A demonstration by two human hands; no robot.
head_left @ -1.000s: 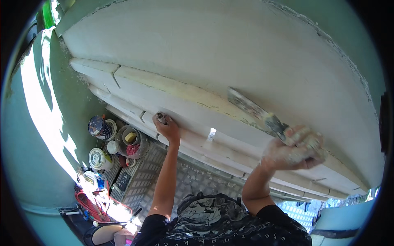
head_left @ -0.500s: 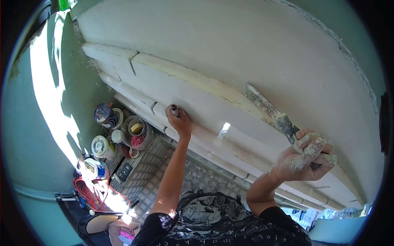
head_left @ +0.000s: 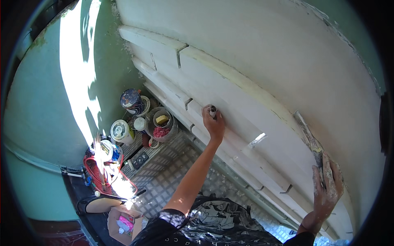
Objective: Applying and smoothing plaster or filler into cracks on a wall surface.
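My left hand (head_left: 213, 125) is closed around a short, dark, round-ended handle (head_left: 212, 110), seen nearly end-on. It is against the white stepped wall panel (head_left: 242, 102), and the rest of that tool is hidden. Farther right, my right hand (head_left: 328, 184) grips a putty knife (head_left: 307, 133), its fingers stretched along the dark handle. White filler coats the blade and this hand. The blade's edge lies along the panel's upper ledge, which has a yellowish top; whether it touches cannot be made out.
At the left corner stand a paint can (head_left: 132, 100), a lidded tub (head_left: 122, 131) and a clear bucket (head_left: 167, 130) with a yellow sponge and pink material. A red cable (head_left: 92, 168) lies by another tub. An open cardboard box (head_left: 117, 229) sits at lower left. Narrow gaps cut the ledges.
The view has shifted, so the scene sits farther right. My right hand has turned from a raised fist to outstretched fingers along the knife, whose blade stands steeper. My left hand keeps its hold.
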